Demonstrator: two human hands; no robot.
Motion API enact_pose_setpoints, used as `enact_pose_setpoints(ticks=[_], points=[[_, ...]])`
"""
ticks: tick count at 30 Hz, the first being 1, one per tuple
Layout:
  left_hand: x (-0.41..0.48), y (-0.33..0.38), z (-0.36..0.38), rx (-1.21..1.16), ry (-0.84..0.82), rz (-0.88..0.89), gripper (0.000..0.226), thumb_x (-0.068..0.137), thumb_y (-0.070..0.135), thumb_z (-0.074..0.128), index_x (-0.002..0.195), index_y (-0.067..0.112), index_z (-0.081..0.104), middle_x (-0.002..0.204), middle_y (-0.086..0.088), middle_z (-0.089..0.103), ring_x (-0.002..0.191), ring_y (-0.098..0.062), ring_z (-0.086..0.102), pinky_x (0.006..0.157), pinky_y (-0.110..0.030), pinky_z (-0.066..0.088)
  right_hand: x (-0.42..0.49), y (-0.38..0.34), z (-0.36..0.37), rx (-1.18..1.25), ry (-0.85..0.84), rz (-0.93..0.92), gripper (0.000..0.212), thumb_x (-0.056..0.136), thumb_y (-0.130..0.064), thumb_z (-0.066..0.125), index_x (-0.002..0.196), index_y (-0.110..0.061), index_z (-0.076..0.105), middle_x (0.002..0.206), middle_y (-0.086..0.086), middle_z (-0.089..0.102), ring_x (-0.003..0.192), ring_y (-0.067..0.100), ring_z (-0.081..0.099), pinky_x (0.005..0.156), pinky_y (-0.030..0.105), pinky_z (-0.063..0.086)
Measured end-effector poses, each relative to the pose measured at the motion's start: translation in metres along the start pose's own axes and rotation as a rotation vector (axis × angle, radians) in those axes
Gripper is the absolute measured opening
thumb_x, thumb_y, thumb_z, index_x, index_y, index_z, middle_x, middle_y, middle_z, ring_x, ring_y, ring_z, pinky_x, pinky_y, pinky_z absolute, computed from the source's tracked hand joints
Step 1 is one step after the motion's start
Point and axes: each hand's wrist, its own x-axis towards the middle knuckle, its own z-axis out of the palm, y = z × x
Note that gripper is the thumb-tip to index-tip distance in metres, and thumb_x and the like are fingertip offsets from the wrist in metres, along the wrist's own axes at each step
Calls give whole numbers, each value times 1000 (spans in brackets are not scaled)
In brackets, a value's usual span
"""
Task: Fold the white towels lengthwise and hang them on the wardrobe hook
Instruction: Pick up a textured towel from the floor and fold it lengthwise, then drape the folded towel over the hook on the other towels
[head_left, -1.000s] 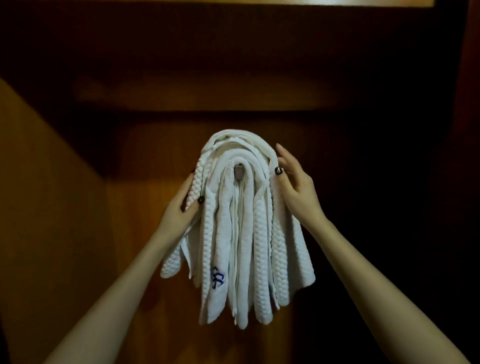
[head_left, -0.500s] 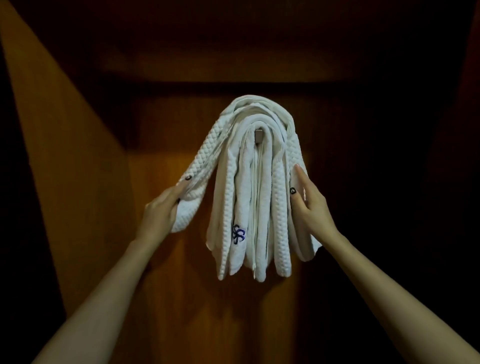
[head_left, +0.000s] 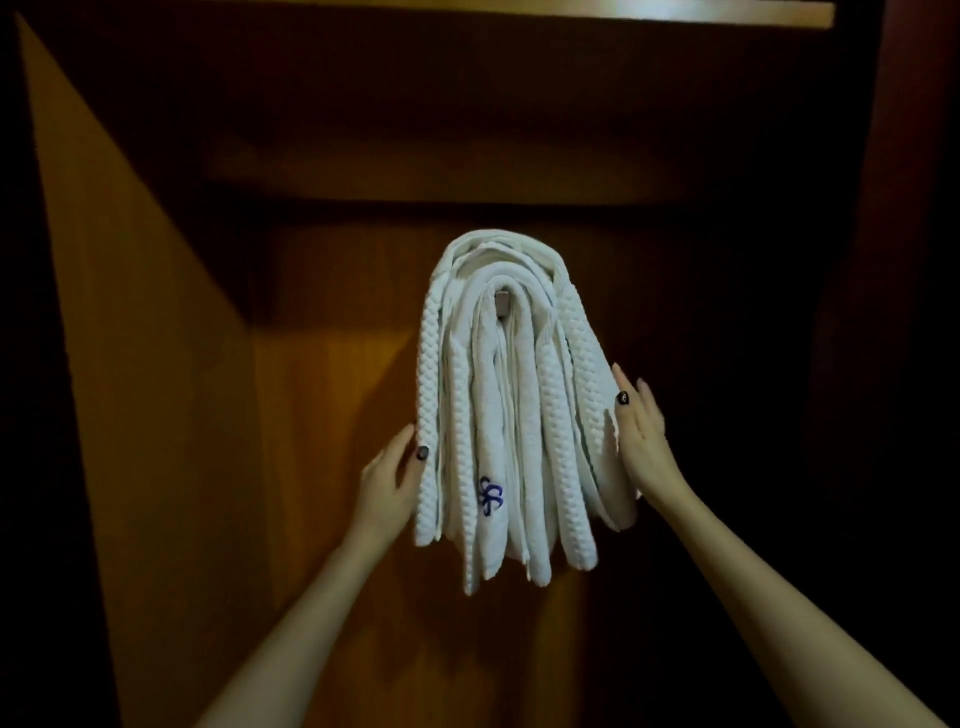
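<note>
Several folded white towels hang draped over a small metal hook on the wardrobe's back panel. One inner fold carries a blue embroidered mark. My left hand rests flat against the left outer fold near its lower end, fingers straight. My right hand presses flat against the right outer fold, fingers straight. Only the hook's tip shows under the top bend of the towels.
A wooden side wall of the wardrobe runs down the left. A dark shelf crosses above the towels. The right side of the wardrobe is in deep shadow.
My left hand let go of the left outer fold, which now hangs straight down, and lies flat against it. Both hands have slid lower along the towels' sides.
</note>
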Motion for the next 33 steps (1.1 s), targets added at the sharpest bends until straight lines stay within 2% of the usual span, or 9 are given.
enact_pose_setpoints(ticks=[3,6,9,14,18,23,26,28,33], points=[[16,27,9,-381,-76,-6,50,95,55,35,144,45,30,149,22,35,137,-1,32,110,-24,31,6,-9,4,163,-218,-71,60,96,-64,21,152,-45,7,160,-19,8,146,3,12,121,45,13],[16,39,20,-364,-207,-85,60,89,69,30,145,55,13,150,34,18,138,9,20,115,-30,20,-10,-5,27,233,-373,-82,62,91,-70,22,149,-52,12,157,-25,17,144,0,20,119,45,21],[14,34,29,-333,-206,-111,63,90,67,28,147,50,9,155,26,13,142,1,16,118,-41,16,-17,-2,53,256,-418,-62,55,90,-73,22,142,-61,12,149,-39,17,137,-14,19,119,41,20],[15,42,24,-245,-204,-163,50,90,68,29,137,65,11,153,25,14,144,-8,15,117,-50,16,-7,-6,61,236,-426,-29,59,97,-64,25,151,-45,8,159,-23,11,145,-1,13,121,46,15],[8,45,4,-164,-186,-206,48,95,59,35,141,57,21,155,11,26,139,-14,28,112,-38,25,-22,-13,49,165,-436,30,62,98,-60,28,153,-41,6,161,-13,12,146,12,17,119,51,20],[-42,49,-31,359,-82,-34,47,97,45,40,142,35,41,141,0,50,125,-23,49,99,-39,41,-96,-25,35,-36,-366,51,59,102,-26,44,153,-22,15,151,-5,33,134,10,35,102,23,29],[-96,50,-31,529,-203,-25,47,96,40,43,142,36,39,143,4,47,127,-22,44,96,-39,41,-154,-11,31,-249,-367,146,66,98,-22,51,153,-13,16,155,12,28,139,24,33,105,25,27],[-137,49,-26,590,-302,3,47,96,38,45,142,35,37,144,5,45,129,-20,42,97,-39,39,-197,1,29,-354,-413,255,71,99,-27,51,155,-20,9,159,15,17,145,30,24,117,39,25],[-244,34,-19,693,-613,-59,50,97,44,41,145,36,31,153,4,30,137,-22,29,107,-44,33,-319,29,23,-629,-593,416,69,100,-31,47,155,-30,5,161,15,9,145,36,19,114,54,28]])
